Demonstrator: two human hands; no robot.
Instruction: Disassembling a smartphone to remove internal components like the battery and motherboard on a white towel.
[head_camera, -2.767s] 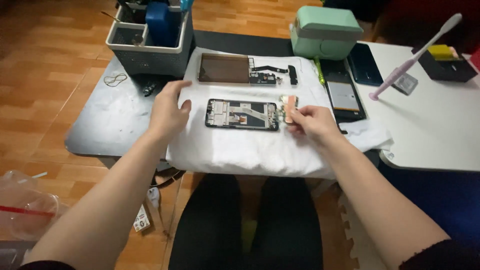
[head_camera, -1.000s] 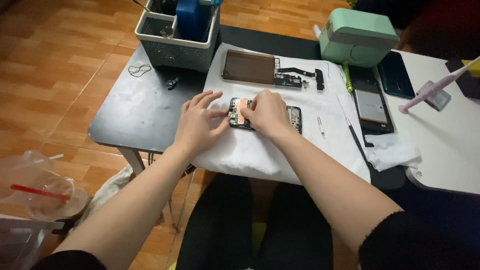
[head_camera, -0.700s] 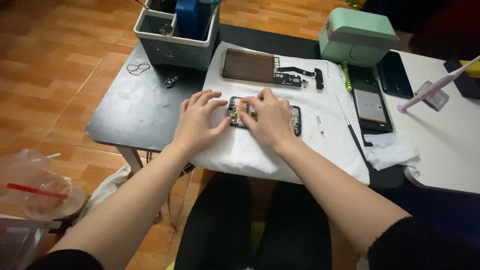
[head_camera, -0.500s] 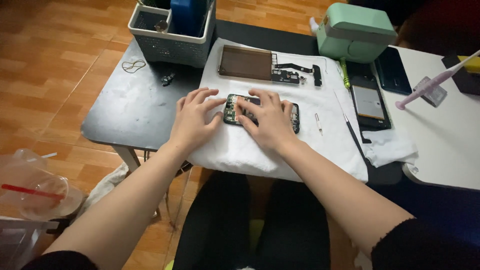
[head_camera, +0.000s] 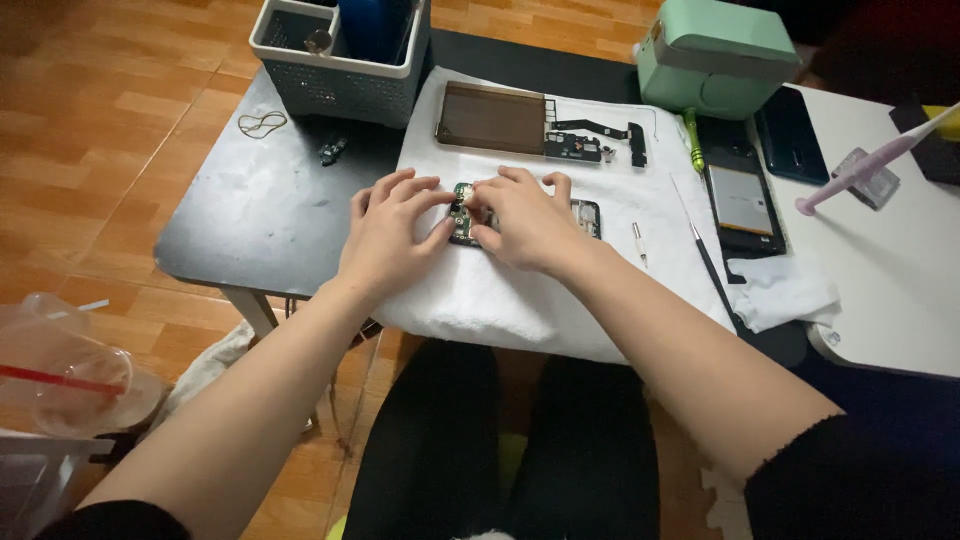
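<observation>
Opened phone (head_camera: 585, 215) perhaps mostly hand-covered

Black table (head_camera: 250, 215) (white towel (head_camera: 520, 300), grey basket (head_camera: 335, 85), rubber band (head_camera: 262, 124))

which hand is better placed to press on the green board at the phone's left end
Left, probably. The left hand has its fingers right at the board on the phone. The right hand lies over the phone's middle, steadying it.

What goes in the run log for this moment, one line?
left hand: on opened phone | right hand: pressing its left end | phone: flat on white towel | grey basket: behind
</observation>
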